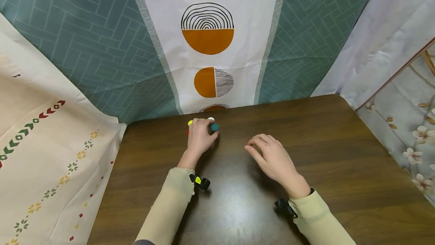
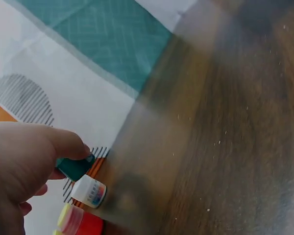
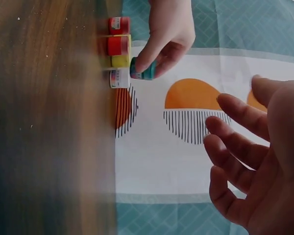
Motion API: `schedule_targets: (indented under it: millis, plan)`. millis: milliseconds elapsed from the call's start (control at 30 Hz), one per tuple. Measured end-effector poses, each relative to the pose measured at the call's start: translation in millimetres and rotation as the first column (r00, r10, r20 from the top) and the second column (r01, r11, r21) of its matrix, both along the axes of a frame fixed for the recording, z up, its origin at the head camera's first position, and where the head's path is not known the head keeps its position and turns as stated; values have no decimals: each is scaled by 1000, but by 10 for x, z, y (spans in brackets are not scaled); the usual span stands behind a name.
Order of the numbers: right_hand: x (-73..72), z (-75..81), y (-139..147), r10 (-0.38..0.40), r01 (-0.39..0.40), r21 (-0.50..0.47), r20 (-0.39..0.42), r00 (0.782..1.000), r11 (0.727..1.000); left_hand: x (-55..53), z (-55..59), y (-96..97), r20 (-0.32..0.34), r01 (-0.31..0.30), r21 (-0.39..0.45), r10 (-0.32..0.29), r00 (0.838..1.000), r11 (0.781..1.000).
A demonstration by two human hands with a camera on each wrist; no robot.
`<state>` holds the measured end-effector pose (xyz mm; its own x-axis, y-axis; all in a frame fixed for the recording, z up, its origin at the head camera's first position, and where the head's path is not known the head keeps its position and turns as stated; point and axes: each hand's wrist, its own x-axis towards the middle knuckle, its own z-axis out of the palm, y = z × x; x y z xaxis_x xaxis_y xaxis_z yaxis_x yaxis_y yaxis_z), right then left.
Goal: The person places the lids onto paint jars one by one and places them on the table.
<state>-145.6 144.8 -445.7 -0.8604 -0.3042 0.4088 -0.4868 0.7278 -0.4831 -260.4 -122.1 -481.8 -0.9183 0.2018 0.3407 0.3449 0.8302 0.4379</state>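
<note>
My left hand pinches a small green jar between thumb and fingers near the table's far edge. In the left wrist view the green jar is held above and beside a white labelled jar. Close by is a red jar with a yellowish top. The right wrist view shows red jars, some yellow and the white jar in a row by the left hand. My right hand hovers over the table to the right, fingers loosely bent, holding nothing.
The dark wooden table ends at the back against a hanging cloth with teal and white panels. A patterned cream cloth hangs on the left, and a floral cloth on the right.
</note>
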Motion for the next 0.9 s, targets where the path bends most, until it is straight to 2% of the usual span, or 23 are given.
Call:
schedule_targets:
  millis: [200,433,900]
  plan:
    - [-4,-1,-18,16,-16,21,-23,1000,1000,-97,-40,-12,14,-30,-80,31,999,996]
    - [-2,8,-27,33,-32,25,-41,999,999,-103,-88,-10,15,-66,-126,68,998,990]
    - [7,-32,-10,50,-48,49,-34,998,998,-117,-189,10,-13,-130,-158,130,991,979]
